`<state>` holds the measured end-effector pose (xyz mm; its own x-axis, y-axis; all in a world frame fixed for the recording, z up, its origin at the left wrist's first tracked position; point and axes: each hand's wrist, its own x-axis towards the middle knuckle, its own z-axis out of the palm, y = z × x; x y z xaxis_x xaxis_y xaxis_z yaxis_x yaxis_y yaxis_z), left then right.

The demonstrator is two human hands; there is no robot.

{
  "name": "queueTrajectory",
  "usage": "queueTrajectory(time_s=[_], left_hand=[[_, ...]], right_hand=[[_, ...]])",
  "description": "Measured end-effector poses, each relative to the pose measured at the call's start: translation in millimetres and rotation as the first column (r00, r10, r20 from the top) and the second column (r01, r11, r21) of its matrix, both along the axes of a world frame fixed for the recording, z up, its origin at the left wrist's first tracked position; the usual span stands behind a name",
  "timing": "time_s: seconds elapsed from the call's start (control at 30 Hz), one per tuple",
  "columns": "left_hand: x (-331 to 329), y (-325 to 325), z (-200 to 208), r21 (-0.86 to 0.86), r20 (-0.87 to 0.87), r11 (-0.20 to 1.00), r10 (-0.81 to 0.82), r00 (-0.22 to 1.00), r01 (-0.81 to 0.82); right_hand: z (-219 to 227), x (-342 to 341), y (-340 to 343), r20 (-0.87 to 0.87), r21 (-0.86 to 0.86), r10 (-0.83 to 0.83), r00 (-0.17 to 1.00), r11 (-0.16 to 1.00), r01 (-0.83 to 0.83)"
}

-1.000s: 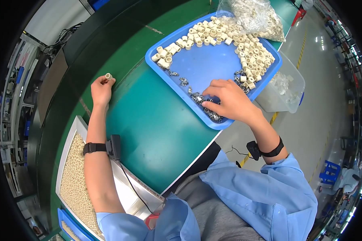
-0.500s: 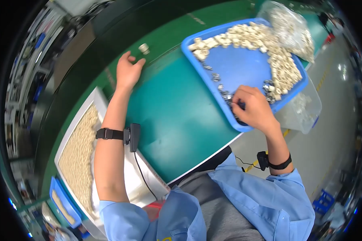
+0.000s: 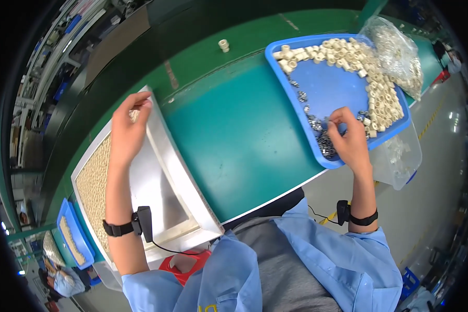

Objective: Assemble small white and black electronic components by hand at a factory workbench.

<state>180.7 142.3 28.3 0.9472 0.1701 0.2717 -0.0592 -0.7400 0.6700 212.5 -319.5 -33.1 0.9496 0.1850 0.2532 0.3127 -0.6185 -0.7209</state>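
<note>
My left hand [image 3: 127, 130] hovers over the upper corner of a white tray [image 3: 195, 195], its fingers bent and the thumb a little apart. Nothing shows in its grasp. Rows of small cream pieces [image 3: 92, 179] cover the tray's left side. In a pinch, my right hand [image 3: 351, 140] hangs above the front of a blue tray [image 3: 292, 101]. A tiny greyish metal piece seems to show at its fingertips. Beneath and beside that hand lie small shiny metal pieces [image 3: 325, 144]. Cream cylindrical fittings [image 3: 382, 101] line the blue tray's far and right sides.
One cream fitting [image 3: 223, 46] stands on the green strip [image 3: 255, 31] beyond the teal tabletop [image 3: 234, 140]. A clear bag of pieces [image 3: 398, 52] leans over the blue tray's far right corner. A clear plastic bin [image 3: 400, 174] sits below its right edge. Farther left is another blue tray [image 3: 70, 242].
My left hand has drawn back from the fitting on the green strip to the white tray. My right hand has lifted off the metal pieces. The view has shifted.
</note>
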Motion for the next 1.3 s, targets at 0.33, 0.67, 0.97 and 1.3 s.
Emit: queueTrajectory(time_s=[0.33, 0.67, 0.97, 1.3], left_hand=[[-106, 52, -15, 0.688, -0.024, 0.706, 0.257, 0.966, -0.171], [-88, 49, -41, 0.701, 0.074, 0.664, 0.295, 0.953, -0.26], [-110, 40, -29, 0.313, 0.119, 0.906, 0.261, 0.958, -0.286], [-131, -90, -48, -0.329, 0.185, 0.943, 0.001, 0.983, 0.061]], right_hand=[[-7, 6, -4, -0.005, -0.003, 0.032, 0.999, 0.999, -0.032], [-13, 2, -8, 0.045, 0.049, 0.004, 0.999, 0.999, -0.006], [-5, 0, -15, -0.034, 0.284, 0.121, 0.992, 0.953, -0.106], [17, -24, 20, -0.138, 0.749, 0.524, 0.84, 0.61, -0.258]])
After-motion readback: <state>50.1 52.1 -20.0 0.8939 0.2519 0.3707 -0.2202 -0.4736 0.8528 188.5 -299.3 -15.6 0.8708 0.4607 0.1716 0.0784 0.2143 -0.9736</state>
